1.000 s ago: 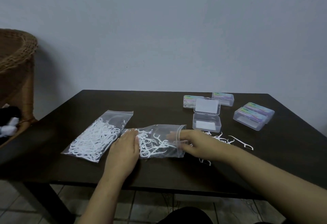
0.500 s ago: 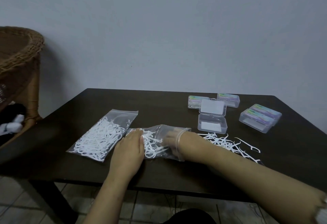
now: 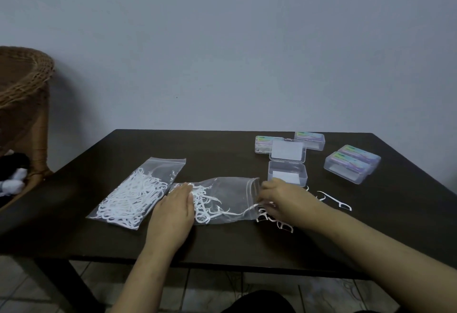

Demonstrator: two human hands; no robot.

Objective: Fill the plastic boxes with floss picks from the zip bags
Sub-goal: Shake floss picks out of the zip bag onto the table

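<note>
A clear zip bag (image 3: 230,189) with white floss picks lies on the dark table (image 3: 197,149), its mouth facing right. My left hand (image 3: 173,211) presses flat on its left end. My right hand (image 3: 284,199) sits at the bag's mouth, fingers curled over a bunch of floss picks (image 3: 263,216) drawn out onto the table. Just behind that hand stands an open clear plastic box (image 3: 286,175) with its lid (image 3: 288,150) flipped back. More loose picks (image 3: 333,200) lie to the right. A second, fuller zip bag (image 3: 138,194) lies at the left.
Several closed plastic boxes with coloured labels stand at the back right, two behind the open box (image 3: 310,139) and two stacked side by side (image 3: 346,166). A wicker chair (image 3: 22,85) with dark and white items stands left of the table.
My right hand, inside the bag half a second ago, has pulled back out to its mouth, dragging picks along. The left hand stays pressed on the bag.
</note>
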